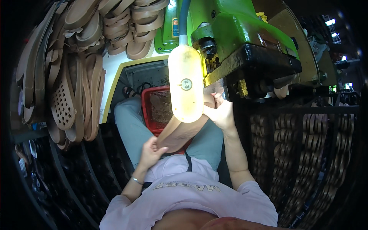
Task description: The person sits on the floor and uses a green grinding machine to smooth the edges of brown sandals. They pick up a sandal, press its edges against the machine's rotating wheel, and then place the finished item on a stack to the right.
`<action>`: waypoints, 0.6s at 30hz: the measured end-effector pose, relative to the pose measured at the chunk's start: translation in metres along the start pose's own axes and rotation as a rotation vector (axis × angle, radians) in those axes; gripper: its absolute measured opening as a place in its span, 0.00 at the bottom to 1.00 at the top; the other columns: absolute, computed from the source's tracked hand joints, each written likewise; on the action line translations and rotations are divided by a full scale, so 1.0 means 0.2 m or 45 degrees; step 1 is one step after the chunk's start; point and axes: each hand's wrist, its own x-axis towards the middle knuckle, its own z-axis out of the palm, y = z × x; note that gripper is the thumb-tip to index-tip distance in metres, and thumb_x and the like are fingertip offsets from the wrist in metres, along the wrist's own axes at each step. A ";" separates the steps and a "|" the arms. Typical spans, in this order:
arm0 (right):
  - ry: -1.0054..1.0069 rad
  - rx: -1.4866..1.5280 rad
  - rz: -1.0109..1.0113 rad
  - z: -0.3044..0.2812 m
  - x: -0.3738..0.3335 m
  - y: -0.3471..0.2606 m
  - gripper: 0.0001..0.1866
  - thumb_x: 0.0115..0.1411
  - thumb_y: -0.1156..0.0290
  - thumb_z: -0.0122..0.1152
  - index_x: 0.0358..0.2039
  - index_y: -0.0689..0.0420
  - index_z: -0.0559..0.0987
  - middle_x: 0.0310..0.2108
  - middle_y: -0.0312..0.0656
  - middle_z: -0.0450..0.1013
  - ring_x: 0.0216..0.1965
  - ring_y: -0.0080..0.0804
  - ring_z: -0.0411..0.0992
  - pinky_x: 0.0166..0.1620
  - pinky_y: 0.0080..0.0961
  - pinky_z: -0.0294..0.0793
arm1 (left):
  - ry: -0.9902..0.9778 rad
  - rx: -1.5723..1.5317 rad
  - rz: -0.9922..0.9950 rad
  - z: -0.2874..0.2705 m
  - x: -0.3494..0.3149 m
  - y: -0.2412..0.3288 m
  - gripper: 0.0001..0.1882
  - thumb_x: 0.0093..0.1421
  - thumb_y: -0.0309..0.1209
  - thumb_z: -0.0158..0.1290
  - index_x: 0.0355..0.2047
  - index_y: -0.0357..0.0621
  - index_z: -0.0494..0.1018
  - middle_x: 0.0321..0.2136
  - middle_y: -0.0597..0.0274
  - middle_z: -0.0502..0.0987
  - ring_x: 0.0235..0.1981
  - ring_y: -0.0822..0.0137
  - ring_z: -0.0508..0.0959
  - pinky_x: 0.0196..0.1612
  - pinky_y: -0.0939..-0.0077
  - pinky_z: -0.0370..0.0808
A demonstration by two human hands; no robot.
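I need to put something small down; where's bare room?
A narrow white bench strip is bare between the brown footwear and the yellow edge. Footwear crowds the left. The lamp, green machine, left hand, right hand and held brown piece crowd the middle.

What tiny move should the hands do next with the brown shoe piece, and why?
Perhaps the left hand should turn the brown shoe piece a little: it grips the near end, while the right hand holds the far end close to the green machine and could steady it there.
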 end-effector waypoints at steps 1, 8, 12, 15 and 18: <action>0.014 0.060 -0.013 0.03 0.00 -0.01 0.24 0.40 0.73 0.78 0.37 0.64 0.76 0.35 0.41 0.76 0.37 0.28 0.75 0.42 0.25 0.74 | -0.036 -0.013 -0.001 0.08 0.01 -0.03 0.15 0.54 0.17 0.57 0.42 0.34 0.67 0.38 0.57 0.77 0.40 0.73 0.77 0.44 0.79 0.76; -0.023 -0.273 -0.128 -0.04 -0.08 -0.14 0.22 0.45 0.77 0.74 0.37 0.66 0.72 0.33 0.41 0.74 0.33 0.20 0.74 0.34 0.18 0.74 | -0.247 0.284 0.077 0.35 0.14 -0.13 0.17 0.53 0.23 0.61 0.43 0.32 0.71 0.38 0.56 0.79 0.39 0.71 0.78 0.42 0.75 0.75; -0.197 -0.697 -0.080 -0.48 -0.13 -0.32 0.18 0.52 0.72 0.67 0.44 0.61 0.75 0.36 0.42 0.76 0.38 0.33 0.75 0.43 0.26 0.73 | -0.409 0.096 0.152 0.37 0.19 -0.07 0.17 0.59 0.23 0.55 0.47 0.32 0.66 0.35 0.49 0.79 0.35 0.68 0.80 0.37 0.75 0.78; 0.666 -0.471 -0.255 -0.93 -0.27 -0.31 0.13 0.55 0.73 0.62 0.41 0.61 0.75 0.31 0.37 0.75 0.24 0.16 0.72 0.21 0.15 0.72 | -0.592 -0.301 -0.058 0.44 0.27 0.01 0.17 0.63 0.22 0.47 0.52 0.35 0.59 0.31 0.49 0.78 0.27 0.70 0.80 0.29 0.79 0.79; 1.063 0.116 -0.299 -1.20 -0.34 -0.37 0.15 0.63 0.70 0.55 0.47 0.63 0.67 0.36 0.47 0.74 0.31 0.33 0.77 0.24 0.25 0.81 | -0.623 -0.148 -0.065 0.53 0.36 0.03 0.13 0.64 0.24 0.49 0.48 0.34 0.65 0.30 0.54 0.79 0.24 0.72 0.79 0.27 0.81 0.77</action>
